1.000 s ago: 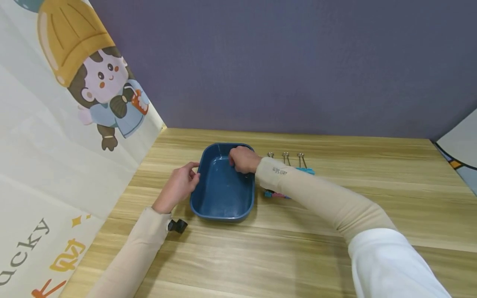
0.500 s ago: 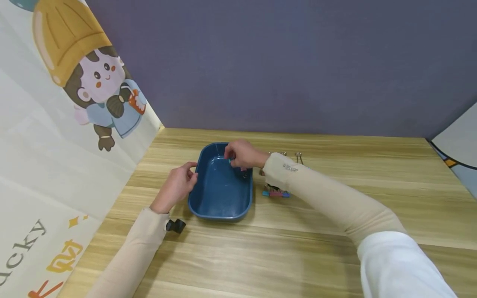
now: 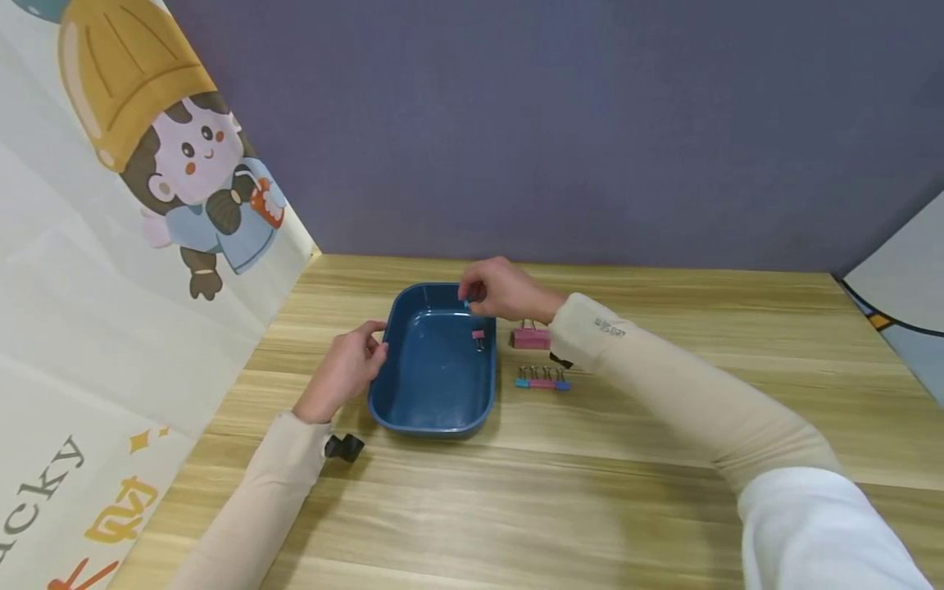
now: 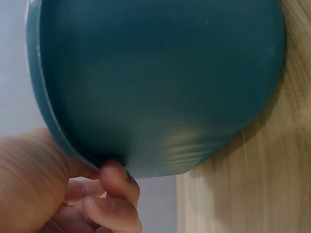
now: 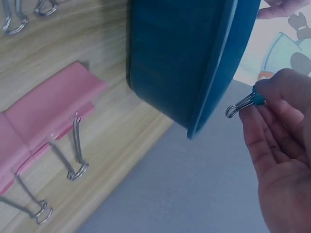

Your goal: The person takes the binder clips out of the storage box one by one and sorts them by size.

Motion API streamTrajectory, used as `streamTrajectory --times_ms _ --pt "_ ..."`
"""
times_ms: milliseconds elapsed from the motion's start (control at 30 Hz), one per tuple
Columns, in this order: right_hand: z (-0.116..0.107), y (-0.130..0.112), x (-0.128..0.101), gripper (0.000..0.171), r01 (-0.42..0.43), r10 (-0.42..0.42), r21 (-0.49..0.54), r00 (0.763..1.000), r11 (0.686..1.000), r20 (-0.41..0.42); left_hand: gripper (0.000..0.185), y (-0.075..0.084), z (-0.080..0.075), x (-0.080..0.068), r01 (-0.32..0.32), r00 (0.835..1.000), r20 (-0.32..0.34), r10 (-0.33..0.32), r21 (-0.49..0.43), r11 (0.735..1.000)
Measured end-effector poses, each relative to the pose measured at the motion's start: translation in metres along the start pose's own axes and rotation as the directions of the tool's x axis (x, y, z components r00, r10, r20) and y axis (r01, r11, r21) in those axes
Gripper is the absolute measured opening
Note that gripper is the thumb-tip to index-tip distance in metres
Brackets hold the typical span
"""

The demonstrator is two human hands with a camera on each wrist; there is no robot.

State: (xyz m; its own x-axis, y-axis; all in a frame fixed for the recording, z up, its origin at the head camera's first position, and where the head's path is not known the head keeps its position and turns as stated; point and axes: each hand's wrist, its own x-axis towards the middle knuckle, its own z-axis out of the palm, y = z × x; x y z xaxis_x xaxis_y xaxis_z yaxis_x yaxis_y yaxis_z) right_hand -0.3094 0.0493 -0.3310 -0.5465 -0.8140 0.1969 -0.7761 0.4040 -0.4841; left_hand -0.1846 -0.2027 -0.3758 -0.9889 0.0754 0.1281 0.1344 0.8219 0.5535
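Observation:
The blue plastic bin stands on the wooden table. My left hand grips its left rim; in the left wrist view, curled fingers meet the bin's edge. Over the bin's far right corner, my right hand pinches a small teal binder clip, its silver handles sticking out in the right wrist view. A small pink binder clip lies inside the bin near the right wall. Just right of the bin sit large pink binder clips, partly hidden by the right arm in the head view.
A row of several small binder clips, teal, pink and blue, lies right of the bin. The black wrist camera sits below the left wrist. A grey-blue wall panel rises behind the table, and a printed curtain hangs at left.
My right hand has come up out of the bin and moved right with the teal binder clip, uncovering the small pink clip inside. The left hand keeps its place on the rim.

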Motion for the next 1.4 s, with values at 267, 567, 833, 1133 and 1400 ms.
streamTrajectory --times_ms 267,567,833,1133,1400 --pt "-0.008 0.003 -0.013 0.012 -0.027 0.026 0.026 1.0 0.999 0.011 0.035 0.0 0.0 0.0 -0.011 1.0 -0.001 0.011 0.004 1.0" --pt "-0.017 0.002 -0.036 0.011 -0.016 0.016 0.007 1.0 1.0 -0.004 0.034 0.001 0.0 0.001 -0.029 0.999 -0.021 0.03 0.018 0.999" --pt "-0.02 0.007 -0.056 0.014 0.044 -0.044 0.003 0.999 0.999 -0.006 0.035 0.002 -0.001 0.0 -0.014 1.0 0.001 0.014 0.006 1.0" --pt "-0.021 0.015 -0.087 0.017 0.093 -0.093 -0.034 0.996 0.995 0.005 0.035 0.0 -0.002 -0.001 -0.018 1.0 0.004 0.018 -0.004 1.0" --pt "-0.019 0.024 -0.125 0.025 0.011 -0.01 -0.039 1.0 0.999 0.029 0.035 -0.001 0.0 -0.001 -0.024 1.0 -0.004 0.024 -0.008 1.0"
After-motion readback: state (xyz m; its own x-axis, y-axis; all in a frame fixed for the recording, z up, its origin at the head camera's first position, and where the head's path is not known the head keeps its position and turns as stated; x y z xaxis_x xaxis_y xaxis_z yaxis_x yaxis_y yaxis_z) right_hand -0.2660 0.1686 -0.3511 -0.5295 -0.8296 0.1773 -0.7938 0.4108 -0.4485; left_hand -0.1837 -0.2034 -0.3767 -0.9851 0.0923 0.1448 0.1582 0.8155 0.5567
